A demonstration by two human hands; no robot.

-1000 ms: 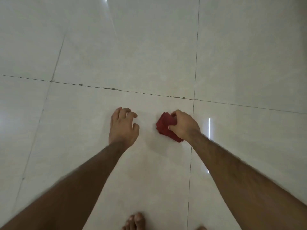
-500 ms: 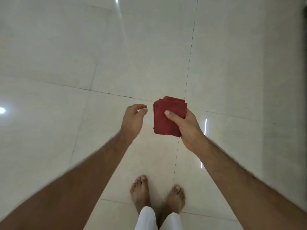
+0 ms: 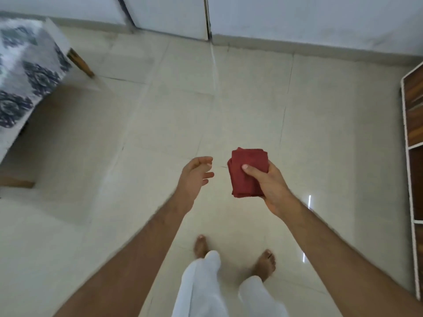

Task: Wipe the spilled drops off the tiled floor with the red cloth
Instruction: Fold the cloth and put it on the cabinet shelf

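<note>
My right hand [image 3: 270, 186] holds the folded red cloth [image 3: 248, 171] in the air at about waist height, thumb on top of it and fingers beneath. My left hand [image 3: 194, 177] hovers just left of the cloth, apart from it, with fingers loosely curled and nothing in them. The glossy cream tiled floor [image 3: 160, 124] lies well below both hands. No drops show on the tiles in this view.
A seat with a blue-patterned white cover [image 3: 25, 72] and wooden legs stands at the left. A wooden shelf unit with white edges [image 3: 413, 133] runs along the right. White wall and door panels [image 3: 274, 14] close the far side. My bare feet [image 3: 265, 264] stand below.
I have risen from crouching to standing. The cloth, pressed on the floor a second ago, has come up in my right hand. My left hand has left the floor too.
</note>
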